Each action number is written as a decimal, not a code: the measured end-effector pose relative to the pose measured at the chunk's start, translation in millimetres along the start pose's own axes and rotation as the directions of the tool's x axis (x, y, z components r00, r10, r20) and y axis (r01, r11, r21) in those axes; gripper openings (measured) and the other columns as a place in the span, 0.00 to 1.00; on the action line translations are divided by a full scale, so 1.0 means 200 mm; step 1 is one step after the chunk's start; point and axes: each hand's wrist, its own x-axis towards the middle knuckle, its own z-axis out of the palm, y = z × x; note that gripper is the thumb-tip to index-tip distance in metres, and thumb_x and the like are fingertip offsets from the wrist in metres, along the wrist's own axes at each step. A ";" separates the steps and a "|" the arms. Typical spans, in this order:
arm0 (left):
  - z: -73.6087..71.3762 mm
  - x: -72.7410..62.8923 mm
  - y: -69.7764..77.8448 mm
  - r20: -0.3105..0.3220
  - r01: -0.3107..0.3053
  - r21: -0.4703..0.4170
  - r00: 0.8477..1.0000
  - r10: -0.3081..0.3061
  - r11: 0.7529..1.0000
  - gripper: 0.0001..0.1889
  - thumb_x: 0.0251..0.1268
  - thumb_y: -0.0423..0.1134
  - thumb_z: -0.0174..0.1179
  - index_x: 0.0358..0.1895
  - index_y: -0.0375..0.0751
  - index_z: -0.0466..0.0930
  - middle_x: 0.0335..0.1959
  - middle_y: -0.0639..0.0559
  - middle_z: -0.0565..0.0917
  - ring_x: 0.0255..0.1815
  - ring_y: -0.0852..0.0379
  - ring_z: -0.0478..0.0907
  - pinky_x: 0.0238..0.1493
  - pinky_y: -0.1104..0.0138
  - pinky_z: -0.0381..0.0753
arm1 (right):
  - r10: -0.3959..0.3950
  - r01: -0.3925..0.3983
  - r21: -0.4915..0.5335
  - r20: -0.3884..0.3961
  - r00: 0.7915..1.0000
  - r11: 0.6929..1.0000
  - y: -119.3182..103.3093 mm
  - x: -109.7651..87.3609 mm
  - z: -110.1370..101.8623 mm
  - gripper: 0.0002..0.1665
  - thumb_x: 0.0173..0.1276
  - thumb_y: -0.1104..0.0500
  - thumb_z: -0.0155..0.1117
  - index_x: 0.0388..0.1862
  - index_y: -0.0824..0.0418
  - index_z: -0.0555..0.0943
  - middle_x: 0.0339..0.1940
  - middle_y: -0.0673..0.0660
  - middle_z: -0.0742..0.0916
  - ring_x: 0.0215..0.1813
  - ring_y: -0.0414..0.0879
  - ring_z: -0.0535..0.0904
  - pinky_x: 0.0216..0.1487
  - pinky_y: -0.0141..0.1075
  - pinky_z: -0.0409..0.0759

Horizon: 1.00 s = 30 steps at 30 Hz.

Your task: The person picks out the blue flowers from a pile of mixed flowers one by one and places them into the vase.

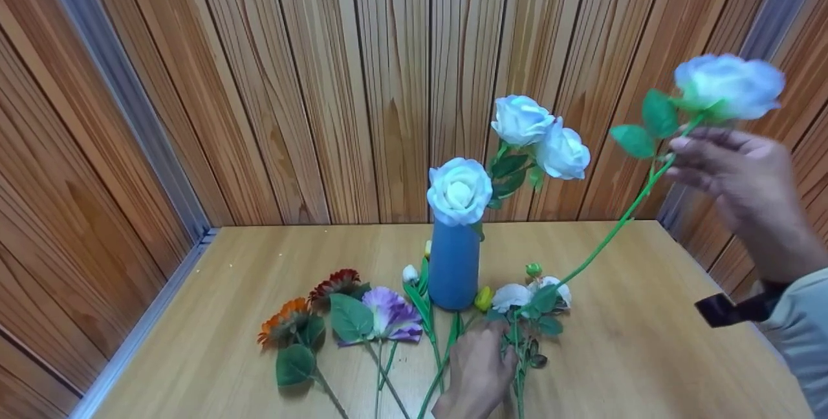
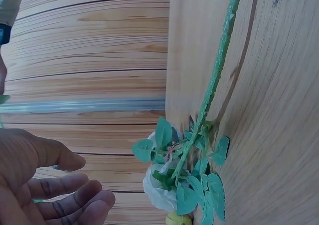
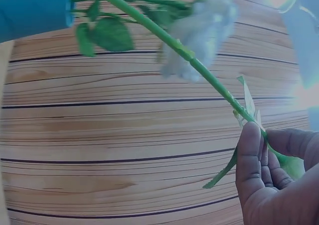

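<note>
My right hand [image 1: 744, 173] pinches the green stem of a light blue-white rose [image 1: 731, 86] just below its bloom, up at the right. In the right wrist view the stem [image 3: 204, 73] runs from thumb and fingertips toward the upper left. A blue vase [image 1: 454, 267] stands upright on the table, with one pale rose [image 1: 459, 191] facing forward and two more [image 1: 521, 120] leaning right. Low in front, my left hand [image 1: 480, 367] is beside a spray of small white flowers [image 1: 512, 297] lying down. In the left wrist view its fingers [image 2: 65, 190] are loosely bent, apart from the spray's stem [image 2: 214, 80].
Left of the vase lie an orange flower [image 1: 284, 322], a dark red one [image 1: 333, 286] and a purple one [image 1: 391, 314], stems toward the front. A white tulip bud [image 1: 410, 274] and a yellow bud [image 1: 483, 299] lie by the vase's base. Wood-panelled walls [image 1: 388, 83] enclose the table [image 1: 213, 315].
</note>
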 end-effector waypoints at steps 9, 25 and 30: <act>-0.01 0.01 0.01 0.040 0.029 -0.014 0.999 -0.028 0.999 0.08 0.56 0.37 0.67 0.40 0.49 0.86 0.29 0.58 0.82 0.26 0.64 0.77 0.22 0.68 0.73 | -0.132 0.132 0.056 0.003 0.991 0.990 -0.15 -0.02 0.09 0.12 0.58 0.70 0.70 0.42 0.70 0.80 0.34 0.58 0.85 0.30 0.47 0.83 0.32 0.35 0.82; 0.00 0.00 0.00 0.071 0.059 0.010 0.996 -0.059 0.998 0.06 0.57 0.38 0.67 0.38 0.48 0.86 0.26 0.59 0.80 0.23 0.66 0.75 0.21 0.70 0.71 | -0.295 0.294 0.023 0.020 0.955 0.955 -0.30 0.02 0.32 0.24 0.53 0.65 0.76 0.47 0.71 0.78 0.39 0.60 0.83 0.35 0.47 0.82 0.33 0.32 0.81; -0.01 0.01 -0.01 0.096 0.085 0.012 0.992 -0.085 0.996 0.06 0.57 0.39 0.67 0.38 0.48 0.86 0.25 0.59 0.78 0.23 0.65 0.74 0.22 0.69 0.72 | -0.306 0.305 0.034 0.014 0.952 0.952 -0.34 0.06 0.36 0.27 0.51 0.63 0.77 0.50 0.70 0.78 0.41 0.60 0.82 0.38 0.47 0.81 0.35 0.33 0.81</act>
